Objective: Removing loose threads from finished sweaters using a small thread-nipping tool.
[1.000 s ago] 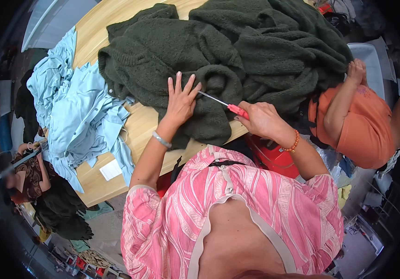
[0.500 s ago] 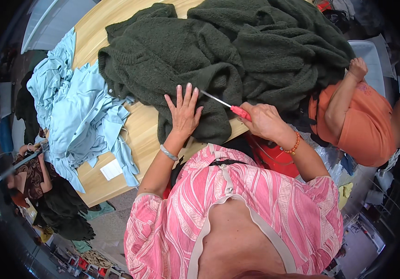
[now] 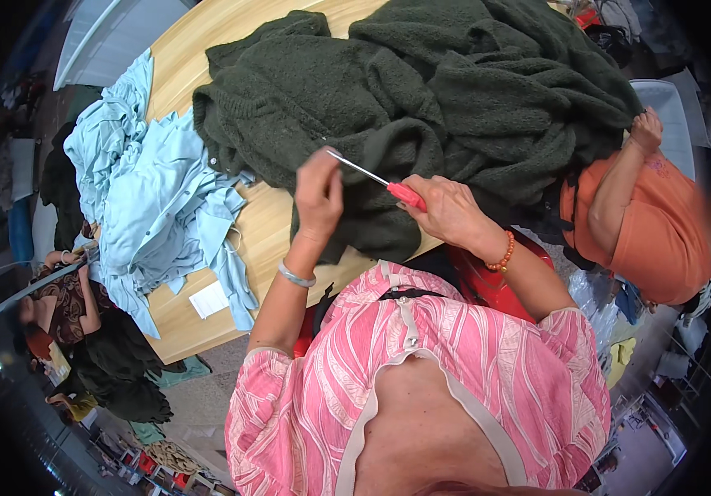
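My right hand (image 3: 448, 213) is closed round the red handle of a slim tool (image 3: 406, 195) with a thin metal shaft. The shaft points left and up, its tip beside the fingers of my left hand (image 3: 319, 198). That left hand is curled over the dark green knitted garment (image 3: 289, 107), its fingertips slightly blurred at the shaft's tip; whether anything is pinched there is hidden. The garment lies bunched on the wooden table (image 3: 268, 211), its near folds under both hands.
Light blue garments (image 3: 153, 194) lie heaped on the table's left side, near a white tag (image 3: 209, 300). More dark green knitwear (image 3: 504, 99) spreads to the right, touched by a person in an orange top (image 3: 649, 227). A pale bin (image 3: 669, 116) stands beyond that person. Another person (image 3: 62, 302) is far left.
My left hand has lifted from lying spread on the knit and curled its fingers at the tool's tip. My right hand has moved the tool slightly left.
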Available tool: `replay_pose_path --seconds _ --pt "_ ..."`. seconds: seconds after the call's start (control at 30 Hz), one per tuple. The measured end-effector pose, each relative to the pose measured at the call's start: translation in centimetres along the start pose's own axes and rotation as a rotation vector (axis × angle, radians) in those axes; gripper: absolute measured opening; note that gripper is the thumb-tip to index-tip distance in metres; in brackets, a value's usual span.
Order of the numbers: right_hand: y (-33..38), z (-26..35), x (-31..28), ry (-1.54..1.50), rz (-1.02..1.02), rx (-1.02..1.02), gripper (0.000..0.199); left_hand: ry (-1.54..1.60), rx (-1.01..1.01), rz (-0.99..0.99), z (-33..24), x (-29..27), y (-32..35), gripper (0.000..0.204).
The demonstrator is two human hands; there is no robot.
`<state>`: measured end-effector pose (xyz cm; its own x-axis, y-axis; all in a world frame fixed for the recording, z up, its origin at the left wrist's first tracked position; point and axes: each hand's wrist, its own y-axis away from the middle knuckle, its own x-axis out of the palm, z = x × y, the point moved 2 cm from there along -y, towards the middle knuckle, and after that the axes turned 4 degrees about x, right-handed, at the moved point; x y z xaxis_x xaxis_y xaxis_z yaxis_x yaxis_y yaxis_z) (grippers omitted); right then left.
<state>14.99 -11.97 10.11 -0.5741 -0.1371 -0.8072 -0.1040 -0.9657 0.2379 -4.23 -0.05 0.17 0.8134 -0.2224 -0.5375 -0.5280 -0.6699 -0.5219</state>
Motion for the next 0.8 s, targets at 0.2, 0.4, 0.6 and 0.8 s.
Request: replay_pose_path --seconds 0.2,0.4,0.6,0.8 --pt "-0.9 0.6 0.3 0.000 0.003 -0.021 0.023 -0.213 -0.467 -0.334 5.9 -1.8 -3.8 0.058" --pt "-2.5 2.0 0.5 0.057 0.002 -0.043 0.022 -0.226 -0.461 -0.274 7.6 -1.1 -2.9 0.040" --pt "-3.6 3.1 0.4 0.141 0.076 -0.014 0.022 -0.425 -0.183 -0.222 5.9 0.3 -0.9 0.024" --pt "-4.8 4.4 0.6 0.146 0.108 -0.068 0.023 -0.429 -0.308 -0.017 6.6 0.0 0.8 0.022"
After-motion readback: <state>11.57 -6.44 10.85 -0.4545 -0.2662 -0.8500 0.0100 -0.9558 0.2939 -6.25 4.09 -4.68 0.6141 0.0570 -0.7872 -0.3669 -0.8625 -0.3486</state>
